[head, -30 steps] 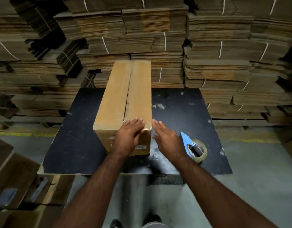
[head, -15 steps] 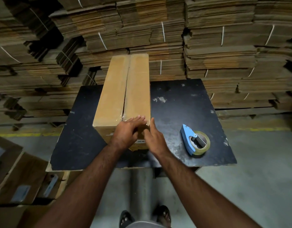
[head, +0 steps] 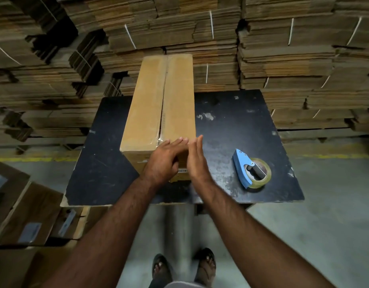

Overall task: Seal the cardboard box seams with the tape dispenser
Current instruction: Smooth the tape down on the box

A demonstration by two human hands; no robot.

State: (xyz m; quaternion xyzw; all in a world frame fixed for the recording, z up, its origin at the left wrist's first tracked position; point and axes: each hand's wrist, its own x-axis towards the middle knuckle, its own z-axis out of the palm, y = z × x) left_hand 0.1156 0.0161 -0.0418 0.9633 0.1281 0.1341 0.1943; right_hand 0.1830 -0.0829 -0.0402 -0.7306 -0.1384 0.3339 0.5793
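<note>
Cardboard box (head: 156, 104) bore a small unreadable label; left hand (head: 165, 161) lay flat on it, right hand (head: 197, 161) open beside, tape dispenser (head: 251, 172) apart.

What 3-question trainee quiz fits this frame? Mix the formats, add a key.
1. True or false: the right hand grips the tape dispenser.
2. Multiple choice: where does the left hand rest? A) on the near end of the cardboard box B) on the dispenser C) on the bare black table
3. Fill in: seen from the head camera, the dispenser lies on the table to the ____ of the box.

Key: 1 false, the right hand is beside the box's near right corner with its fingers straight, and the dispenser lies apart on the table. 2 A. 3 right.
</note>
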